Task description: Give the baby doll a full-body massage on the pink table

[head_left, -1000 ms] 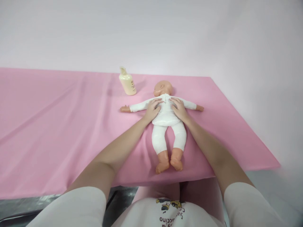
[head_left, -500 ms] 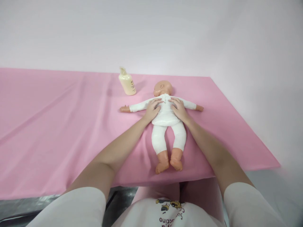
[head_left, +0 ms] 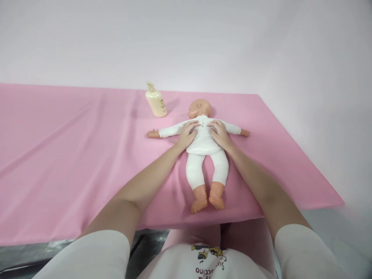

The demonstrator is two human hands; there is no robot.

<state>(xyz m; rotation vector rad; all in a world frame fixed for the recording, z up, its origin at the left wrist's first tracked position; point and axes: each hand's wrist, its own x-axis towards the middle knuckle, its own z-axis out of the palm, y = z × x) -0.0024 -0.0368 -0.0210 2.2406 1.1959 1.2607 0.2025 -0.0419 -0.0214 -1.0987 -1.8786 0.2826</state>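
Both your left hand (head_left: pixel 188 135) and right hand (head_left: pixel 220 135) rest loosely spread on the doll (head_left: pixel 204 145), flanking its long axis about equally, which runs away from you, head (head_left: pixel 201 106) farthest, on the pink cloth (head_left: pixel 87 162).

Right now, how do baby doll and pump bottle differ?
The baby doll lies flat; the pump bottle stands. The baby doll is larger than the pump bottle. Left hand and right hand touch the baby doll, not the pump bottle. Both objects share the pink cloth.
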